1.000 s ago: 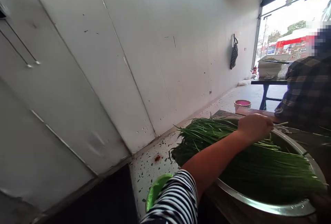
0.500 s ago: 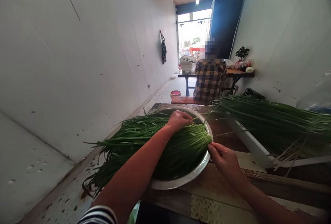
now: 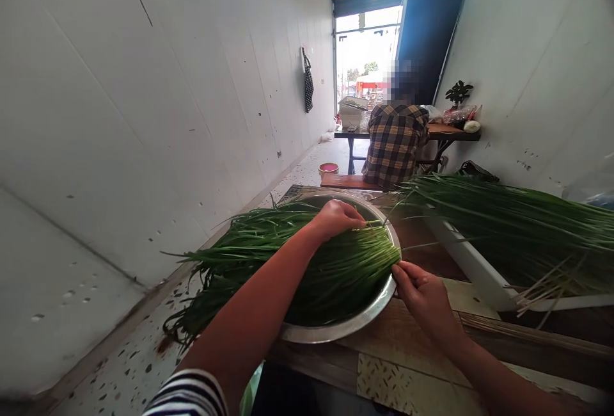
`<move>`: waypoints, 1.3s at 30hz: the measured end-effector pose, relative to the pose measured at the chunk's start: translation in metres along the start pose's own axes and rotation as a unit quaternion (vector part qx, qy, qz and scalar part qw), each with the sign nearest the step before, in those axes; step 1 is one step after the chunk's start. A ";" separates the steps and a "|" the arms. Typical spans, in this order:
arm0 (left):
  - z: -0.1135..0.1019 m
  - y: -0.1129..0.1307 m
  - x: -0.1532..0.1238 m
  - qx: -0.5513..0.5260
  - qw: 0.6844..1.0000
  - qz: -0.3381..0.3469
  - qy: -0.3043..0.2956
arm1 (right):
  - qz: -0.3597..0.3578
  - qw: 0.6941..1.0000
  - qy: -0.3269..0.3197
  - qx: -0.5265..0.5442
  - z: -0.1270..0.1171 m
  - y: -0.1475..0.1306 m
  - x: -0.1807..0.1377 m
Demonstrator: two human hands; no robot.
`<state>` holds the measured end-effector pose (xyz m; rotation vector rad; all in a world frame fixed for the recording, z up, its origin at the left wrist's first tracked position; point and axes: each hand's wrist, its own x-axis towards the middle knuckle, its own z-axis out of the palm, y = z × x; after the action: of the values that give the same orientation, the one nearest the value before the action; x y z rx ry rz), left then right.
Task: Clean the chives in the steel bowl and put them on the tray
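Bundle of chives [image 3: 307, 262]: long green stalks, laid across a steel bowl [image 3: 364, 317], cut ends at the bowl's right rim, leaf tips spilling past the left rim over the speckled floor [image 3: 134, 371]. The bowl stood on a wooden worktop [image 3: 407, 352]. Left hand [image 3: 338, 217]: set on top of the bundle near the bowl's far side, fingers curled down over the stalks. Whether it gripped them or only pressed on them could not be told from this angle. Right hand [image 3: 425, 294]: at the bowl's right rim, thumb and fingers pinched together on the cut ends of a few stalks. Second heap of chives [image 3: 503, 224]: lying on a white tray [image 3: 472, 269] to the right, well apart from both hands. Beyond the worktop, a person in a checked shirt [image 3: 394, 144] sat facing away, with a pink bucket [image 3: 329, 168] on the floor nearby.
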<state>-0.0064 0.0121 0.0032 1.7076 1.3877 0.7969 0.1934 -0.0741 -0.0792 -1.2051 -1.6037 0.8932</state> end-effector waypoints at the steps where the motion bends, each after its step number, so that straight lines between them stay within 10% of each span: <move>1: 0.000 0.000 0.000 -0.002 1.000 -0.003 -0.003 | -0.002 1.000 -0.001 -0.002 0.000 0.000 0.000; 39: 0.000 -0.014 0.008 -0.028 0.999 0.008 0.017 | -0.002 1.000 -0.013 0.027 0.000 0.003 0.000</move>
<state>-0.0114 0.0213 -0.0095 1.6714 1.3641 0.8678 0.1946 -0.0735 -0.0822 -1.1558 -1.5931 0.9474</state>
